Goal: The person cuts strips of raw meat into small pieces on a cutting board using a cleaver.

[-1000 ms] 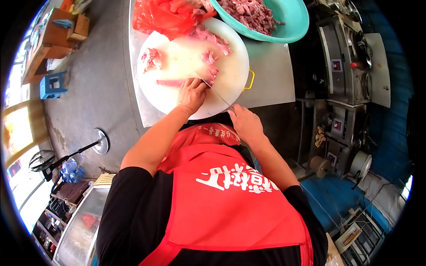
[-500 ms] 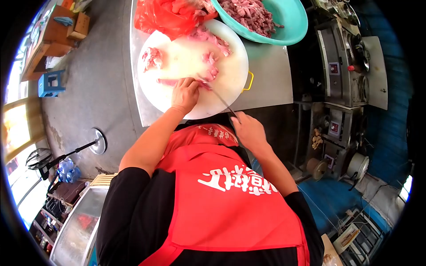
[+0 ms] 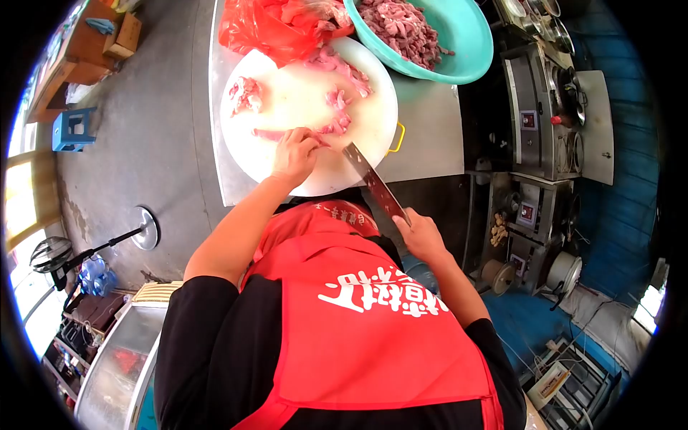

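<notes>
Cutting is looking partway along, judging by the layout. Left hand (image 3: 295,158) is holding a meat strip (image 3: 269,134), fingers curled over it against the white round board (image 3: 287,93); strip is lying flat, one end poking out past the fingers on each side. Right hand (image 3: 421,233) is gripping the cleaver (image 3: 376,186) by its handle, blade tip hanging near the strip but not touching it, so no cut is going on right now. Done side: a pile of small cut meat (image 3: 405,32) is sitting in the teal bowl (image 3: 466,43), and a few pieces (image 3: 337,118) are lying on the board just beyond the strip. Left side: strip under the hand is looking mostly whole, so that one is needing more cuts. More meat (image 3: 344,74) is lying by the board's far edge and a separate clump (image 3: 245,94) is sitting at its left; can't tell how finished either is. Red bag (image 3: 269,32) is resting at the board's far edge, more meat showing at its opening, amount unclear. Board, bag and bowl are all sharing the metal bench (image 3: 433,132).
</notes>
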`<move>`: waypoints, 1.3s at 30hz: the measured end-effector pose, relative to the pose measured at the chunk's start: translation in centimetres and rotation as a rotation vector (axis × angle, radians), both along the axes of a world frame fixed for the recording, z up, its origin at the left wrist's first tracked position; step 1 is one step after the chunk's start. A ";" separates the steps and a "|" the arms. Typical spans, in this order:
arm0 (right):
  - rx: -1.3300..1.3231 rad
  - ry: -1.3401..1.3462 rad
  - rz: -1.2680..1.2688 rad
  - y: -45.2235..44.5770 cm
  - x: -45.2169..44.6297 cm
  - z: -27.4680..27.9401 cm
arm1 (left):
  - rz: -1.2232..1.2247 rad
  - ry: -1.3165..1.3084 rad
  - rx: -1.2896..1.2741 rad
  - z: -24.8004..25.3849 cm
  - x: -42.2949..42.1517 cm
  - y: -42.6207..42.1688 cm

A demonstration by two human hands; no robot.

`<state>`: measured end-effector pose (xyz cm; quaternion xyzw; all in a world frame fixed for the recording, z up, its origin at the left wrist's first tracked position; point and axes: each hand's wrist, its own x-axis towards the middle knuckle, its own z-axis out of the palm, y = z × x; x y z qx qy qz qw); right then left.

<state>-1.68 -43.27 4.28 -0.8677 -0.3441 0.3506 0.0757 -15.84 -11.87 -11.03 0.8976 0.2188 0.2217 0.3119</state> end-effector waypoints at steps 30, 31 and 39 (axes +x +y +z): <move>0.077 -0.055 0.191 11.6 -2.7 -3.6 | 0.106 0.178 0.162 0.8 -1.7 1.6; 0.083 -0.060 0.202 10.4 -2.4 -4.4 | 0.100 0.182 0.144 1.0 -1.8 1.7; -0.062 0.065 0.017 2.5 -1.3 0.2 | 0.056 0.018 -0.083 0.4 -3.2 3.5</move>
